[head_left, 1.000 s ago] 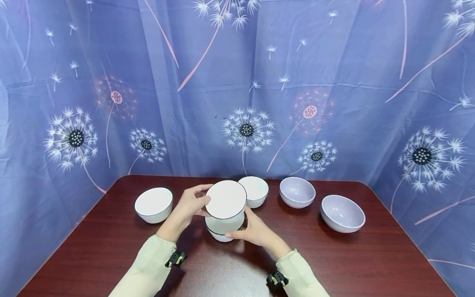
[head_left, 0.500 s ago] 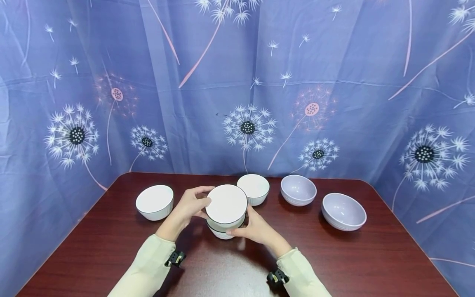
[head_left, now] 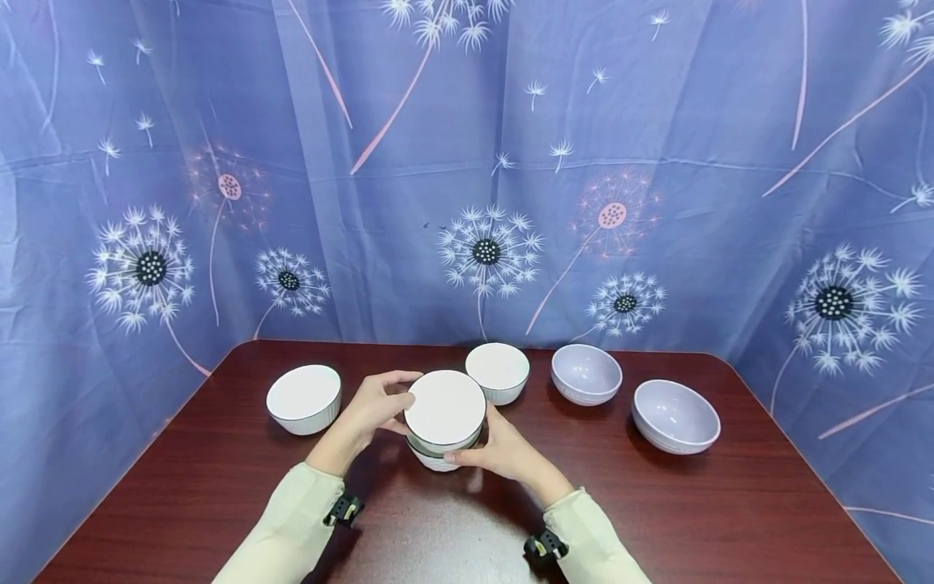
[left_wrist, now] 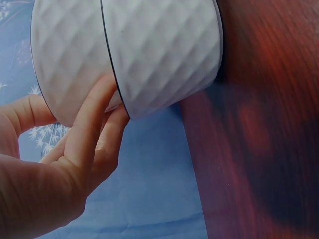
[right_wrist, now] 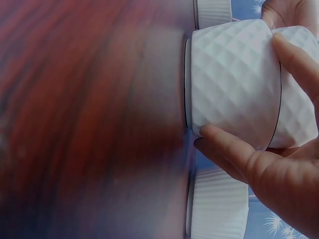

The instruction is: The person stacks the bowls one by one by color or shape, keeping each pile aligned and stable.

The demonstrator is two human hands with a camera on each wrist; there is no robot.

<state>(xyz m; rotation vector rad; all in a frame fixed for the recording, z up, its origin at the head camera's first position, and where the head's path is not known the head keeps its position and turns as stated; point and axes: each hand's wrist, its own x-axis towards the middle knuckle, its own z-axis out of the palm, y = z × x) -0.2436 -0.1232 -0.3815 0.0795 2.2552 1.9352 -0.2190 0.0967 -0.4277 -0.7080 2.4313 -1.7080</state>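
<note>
Two white bowls with dark rims and a diamond-textured outside are stacked in the middle of the table. The upper bowl point(head_left: 443, 408) sits partly inside the lower bowl point(right_wrist: 234, 82), its wall still showing above the lower rim. My left hand point(head_left: 374, 408) pinches the upper bowl at its left side, thumb at the rim and fingers under the wall, with fingertips right at the lower bowl's rim point(left_wrist: 113, 74). From the right, my right hand point(head_left: 508, 454) grips the lower bowl, thumb at the front near its rim and other fingers along the far side.
On the dark red wooden table point(head_left: 657, 519), a white ribbed bowl point(head_left: 305, 400) stands at left and another white bowl point(head_left: 498, 373) behind the stack. Two pale lilac bowls point(head_left: 586, 375) stand at right. A blue dandelion-print curtain point(head_left: 409, 243) hangs behind the table.
My left hand has lowered the upper bowl into the lower one, so less of the lower bowl shows. My right hand has stayed on the lower bowl.
</note>
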